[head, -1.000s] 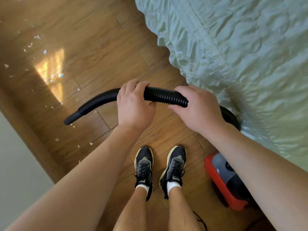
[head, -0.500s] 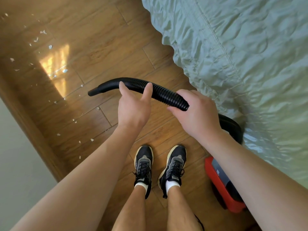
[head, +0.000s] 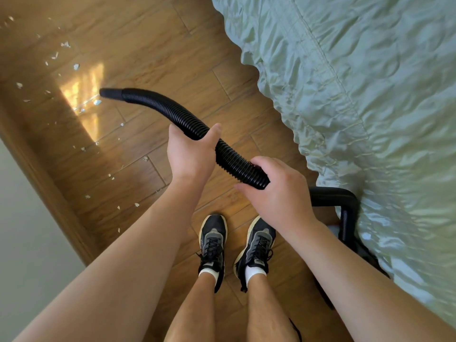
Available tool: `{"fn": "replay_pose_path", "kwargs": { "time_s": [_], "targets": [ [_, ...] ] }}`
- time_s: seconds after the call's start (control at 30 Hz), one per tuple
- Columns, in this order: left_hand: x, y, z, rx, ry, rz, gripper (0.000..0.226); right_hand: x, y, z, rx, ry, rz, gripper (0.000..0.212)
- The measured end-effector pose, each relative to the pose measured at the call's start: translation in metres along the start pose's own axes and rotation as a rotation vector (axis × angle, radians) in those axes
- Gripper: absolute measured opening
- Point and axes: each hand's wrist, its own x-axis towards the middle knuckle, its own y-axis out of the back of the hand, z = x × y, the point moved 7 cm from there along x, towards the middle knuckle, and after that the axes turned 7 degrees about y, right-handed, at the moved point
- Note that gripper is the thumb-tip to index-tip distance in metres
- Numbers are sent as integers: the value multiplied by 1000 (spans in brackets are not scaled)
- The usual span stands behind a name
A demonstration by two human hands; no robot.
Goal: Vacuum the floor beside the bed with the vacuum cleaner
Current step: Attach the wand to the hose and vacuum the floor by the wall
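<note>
1. Head view, hands: the left hand (head: 191, 154) reaches forward with its forearm stretched out. Thumb and fingers wrap round the black ribbed hose (head: 158, 104) near its middle, the thumb on the bed side.
2. The right hand (head: 278, 191) is closer to the body and grips the same hose further back, with its fingers curled over the top and its knuckles up. The two hands are near each other but do not touch.
3. The hose arcs from the hands away to the left. Its smooth nozzle tip (head: 108, 92) points at a sunlit patch of the wooden floor (head: 160, 45). Behind the right hand it loops back and bends down beside the bed (head: 357, 95).
4. Counted: two hands, one hose, and two dark shoes (head: 213, 240) side by side on the floor below the hands.
5. White scraps (head: 76, 67) lie scattered on the floor left of the nozzle and along the skirting board (head: 49, 169). There are well over a dozen, too small to count exactly.
</note>
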Motion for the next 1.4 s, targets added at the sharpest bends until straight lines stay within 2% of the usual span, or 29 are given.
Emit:
{"fn": "replay_pose_path", "kwargs": {
  "time_s": [0.17,0.33,0.5,0.7,0.9,1.07,1.2,1.4],
  "targets": [
    [-2,3,6,-13,-70,-30,37,5,-7,-3,2,-47,-112,37],
    [-6,8,6,-26,-65,-61,79,18,-12,-13,30,-96,-242,34],
    [-9,11,2,-31,-93,-115,84,33,-19,-30,54,-123,-319,27],
    [-7,16,-6,-94,-87,-160,84,32,-35,-34,272,-253,-368,32],
    [8,28,-9,-155,-28,-167,68,23,-40,-34,320,-236,-338,33],
    [32,41,-8,-189,39,-137,45,8,-42,-31,292,-210,-362,48],
    [43,56,-9,-226,86,-107,36,-5,-49,-32,276,-213,-415,57],
    [42,64,-12,-183,54,-85,31,-4,-58,-38,262,-248,-463,68]
  ]
}}
